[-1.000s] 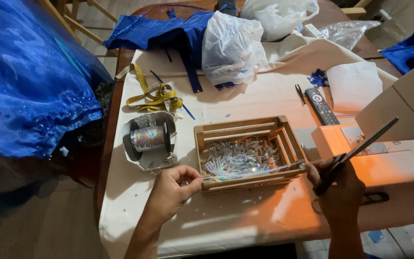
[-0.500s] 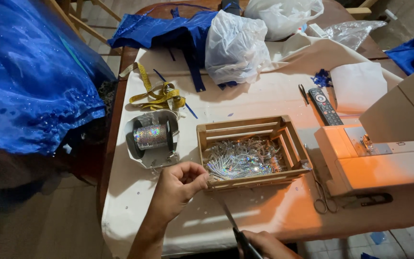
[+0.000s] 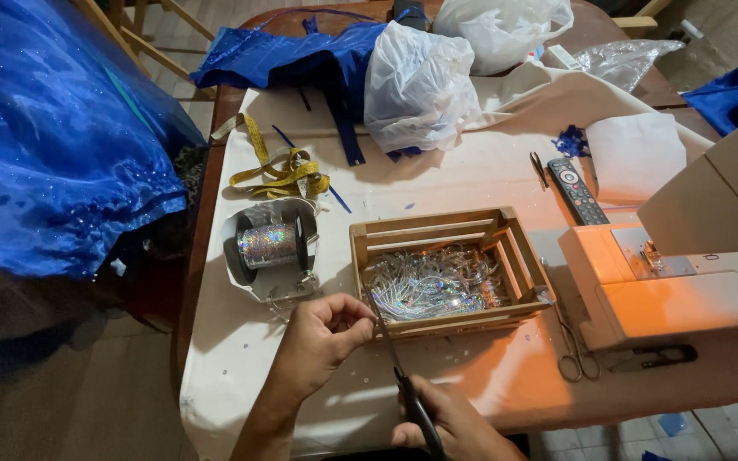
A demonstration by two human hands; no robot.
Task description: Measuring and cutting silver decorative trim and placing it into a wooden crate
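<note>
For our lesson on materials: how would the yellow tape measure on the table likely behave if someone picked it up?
The yellow tape measure lies in loose, tangled loops, so it would probably hang floppy. It looks thin, so likely light. One end trails towards the table edge and might drag or snag.

We see a wooden table (image 3: 215,162) under a cream cloth (image 3: 463,179). On it lie a slatted wooden crate (image 3: 446,235), a spool of glittering ribbon (image 3: 268,246), a yellow tape measure (image 3: 282,171), a remote control (image 3: 576,189), small scissors (image 3: 571,350), a sewing machine (image 3: 694,265), white plastic bags (image 3: 416,85) and blue fabric (image 3: 292,55).
</note>
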